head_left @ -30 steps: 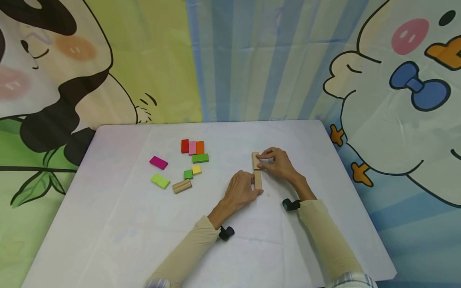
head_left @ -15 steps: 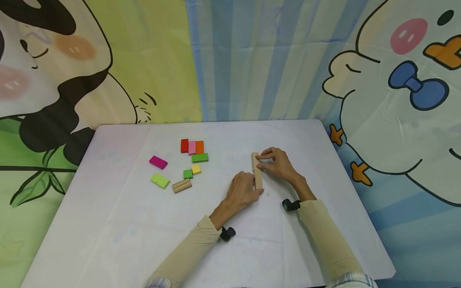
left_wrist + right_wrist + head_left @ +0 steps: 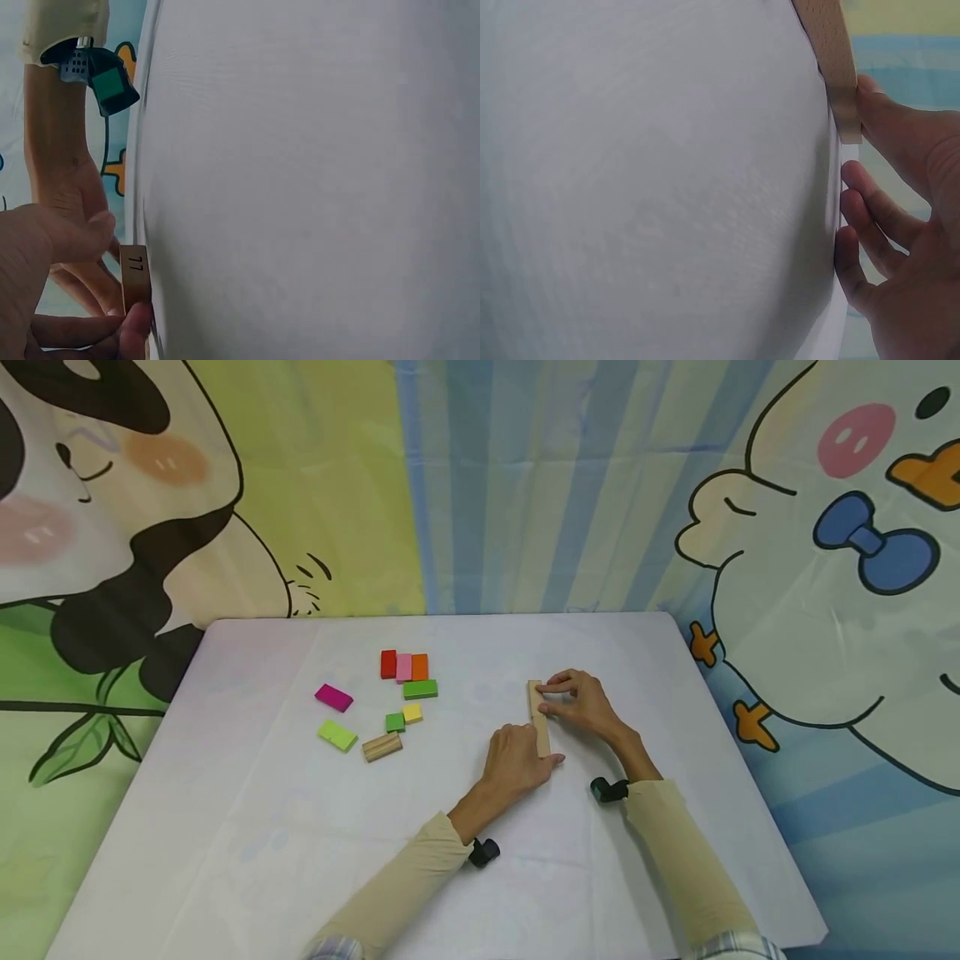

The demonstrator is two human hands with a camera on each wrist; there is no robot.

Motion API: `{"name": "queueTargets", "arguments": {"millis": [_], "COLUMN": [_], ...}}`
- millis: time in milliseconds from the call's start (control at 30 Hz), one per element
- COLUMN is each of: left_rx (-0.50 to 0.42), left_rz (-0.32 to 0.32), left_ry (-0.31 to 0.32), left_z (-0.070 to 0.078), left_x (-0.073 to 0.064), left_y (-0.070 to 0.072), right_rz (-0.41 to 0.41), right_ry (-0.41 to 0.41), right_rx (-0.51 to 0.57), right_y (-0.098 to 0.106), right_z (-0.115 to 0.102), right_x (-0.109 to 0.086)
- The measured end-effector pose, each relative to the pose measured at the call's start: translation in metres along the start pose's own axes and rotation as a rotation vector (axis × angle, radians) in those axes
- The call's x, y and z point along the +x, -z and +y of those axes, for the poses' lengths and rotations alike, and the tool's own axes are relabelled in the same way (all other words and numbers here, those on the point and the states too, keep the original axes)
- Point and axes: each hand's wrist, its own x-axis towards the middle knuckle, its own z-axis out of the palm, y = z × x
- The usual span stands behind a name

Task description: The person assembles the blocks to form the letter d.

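Observation:
A long strip of plain wooden blocks (image 3: 537,720) lies on the white table, running away from the person. My right hand (image 3: 585,703) pinches its far part with thumb and index finger. In the right wrist view the thumb rests against the wooden block (image 3: 832,56); the other fingers stand past its end. My left hand (image 3: 517,764) is at the near end, its thumb stretched out away from the wood. In the left wrist view its fingertips touch a block end marked 77 (image 3: 135,274). Part of the strip is hidden by the hands.
To the left lie red (image 3: 387,664), pink (image 3: 404,667), orange (image 3: 420,667) and green (image 3: 420,689) blocks together. Nearer are a small green cube (image 3: 395,722), a yellow one (image 3: 412,713), a grooved wooden piece (image 3: 382,747), and magenta (image 3: 333,697) and lime (image 3: 337,735) blocks.
The dark gap between the two wooden blocks has closed. My left hand has shifted slightly right, its thumb moving off the near end. The right hand has hardly moved.

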Motion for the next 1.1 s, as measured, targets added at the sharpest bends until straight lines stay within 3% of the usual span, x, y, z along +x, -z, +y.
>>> {"name": "queueTargets", "arguments": {"millis": [167, 300, 433, 633, 867, 967, 1100], "left_rx": [0.039, -0.053, -0.124, -0.198, -0.219, -0.200, -0.174], "left_rz": [0.022, -0.019, -0.039, 0.044, 0.209, 0.239, 0.219], "left_ry": [0.042, 0.095, 0.145, 0.183, 0.248, 0.296, 0.340], "left_z": [-0.001, -0.006, -0.022, -0.059, -0.124, -0.148, -0.166], "left_x": [-0.001, -0.004, -0.012, -0.029, -0.033, -0.035, -0.037], "left_y": [0.001, 0.011, 0.028, 0.069, 0.121, 0.136, 0.145], "right_rz": [-0.013, -0.012, -0.011, -0.002, 0.022, 0.028, 0.033], "right_ry": [0.010, 0.026, 0.036, 0.053, 0.044, 0.061, 0.087], "right_rx": [0.004, -0.001, -0.012, -0.092, -0.080, -0.077, -0.088], "right_y": [-0.006, -0.008, -0.010, -0.008, -0.001, -0.001, -0.003], "right_z": [-0.003, -0.006, -0.006, -0.009, -0.007, -0.005, -0.003], "right_x": [0.006, 0.009, 0.011, 0.005, -0.005, -0.007, -0.008]}}
